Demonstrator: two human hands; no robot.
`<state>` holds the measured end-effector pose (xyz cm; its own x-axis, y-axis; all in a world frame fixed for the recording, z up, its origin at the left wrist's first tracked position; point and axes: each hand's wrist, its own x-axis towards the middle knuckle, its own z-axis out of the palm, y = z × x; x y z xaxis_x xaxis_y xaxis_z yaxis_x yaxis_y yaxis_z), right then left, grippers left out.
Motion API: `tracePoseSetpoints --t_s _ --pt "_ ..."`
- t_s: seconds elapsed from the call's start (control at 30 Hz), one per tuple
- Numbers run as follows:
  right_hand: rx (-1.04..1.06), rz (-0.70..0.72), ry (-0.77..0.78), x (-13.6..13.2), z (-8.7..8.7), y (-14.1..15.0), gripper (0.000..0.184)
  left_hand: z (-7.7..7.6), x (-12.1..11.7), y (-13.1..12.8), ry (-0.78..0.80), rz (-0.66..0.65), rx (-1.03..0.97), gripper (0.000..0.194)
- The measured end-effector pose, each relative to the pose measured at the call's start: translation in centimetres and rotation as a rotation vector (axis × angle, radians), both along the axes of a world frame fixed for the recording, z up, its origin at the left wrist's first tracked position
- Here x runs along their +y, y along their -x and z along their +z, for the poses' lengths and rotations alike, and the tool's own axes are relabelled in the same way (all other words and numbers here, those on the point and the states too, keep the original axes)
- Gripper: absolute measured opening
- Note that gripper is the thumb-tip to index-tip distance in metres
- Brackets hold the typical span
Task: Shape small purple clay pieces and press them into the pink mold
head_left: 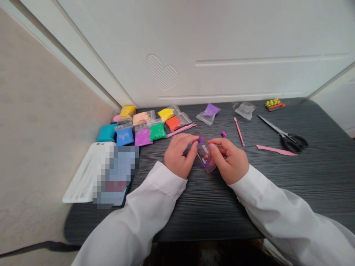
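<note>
Both hands meet over the middle of the table around a clear half-round plastic plate [212, 169], shaped like a protractor, with pale markings. My left hand [180, 154] is closed, pinching the plate's left side between thumb and fingers. A small purple clay piece [200, 140] shows beside those fingertips, and more purple shows through the lower part of the plate. My right hand [230, 159] is closed on its right edge, thumb on top and fingers curled beneath. A small purple clay lump [223, 133] lies on the table just beyond my right hand.
Several bags of coloured clay, including green [158, 131] and blue [124, 136], lie back left, near pink tweezers [182, 130]. A purple bag [212, 109] lies at the back. Rightward are a pink stick tool [239, 131], a pink knife [276, 150] and scissors [285, 136]. A white tray [80, 177] sits left.
</note>
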<state>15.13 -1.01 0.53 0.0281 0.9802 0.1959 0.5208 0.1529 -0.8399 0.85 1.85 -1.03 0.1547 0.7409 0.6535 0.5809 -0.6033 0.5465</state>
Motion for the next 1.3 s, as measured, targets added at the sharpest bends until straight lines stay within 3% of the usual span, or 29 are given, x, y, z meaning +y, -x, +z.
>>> tracePoseSetpoints --t_s 0.3,0.97,1.1,1.2,1.3 --pt "0.017 0.135 0.093 -0.1 1.0 -0.5 0.022 -0.1 0.5 -0.1 0.087 0.055 -0.105 0.008" --pt "0.117 0.094 0.075 0.1 -0.1 -0.5 0.023 -0.7 0.8 -0.1 0.204 -0.061 -0.262 0.019" --pt "0.157 0.081 0.078 0.3 -0.3 -0.4 0.023 -0.8 1.1 -0.2 0.381 -0.122 -0.525 0.034" --pt "0.171 0.083 0.069 0.3 -0.3 -0.4 0.022 -0.4 1.1 -0.2 0.671 -0.279 -0.836 0.033" --pt "0.157 0.091 0.074 0.3 -0.2 -0.5 0.020 0.0 0.8 -0.4 0.949 -0.387 -1.000 0.025"
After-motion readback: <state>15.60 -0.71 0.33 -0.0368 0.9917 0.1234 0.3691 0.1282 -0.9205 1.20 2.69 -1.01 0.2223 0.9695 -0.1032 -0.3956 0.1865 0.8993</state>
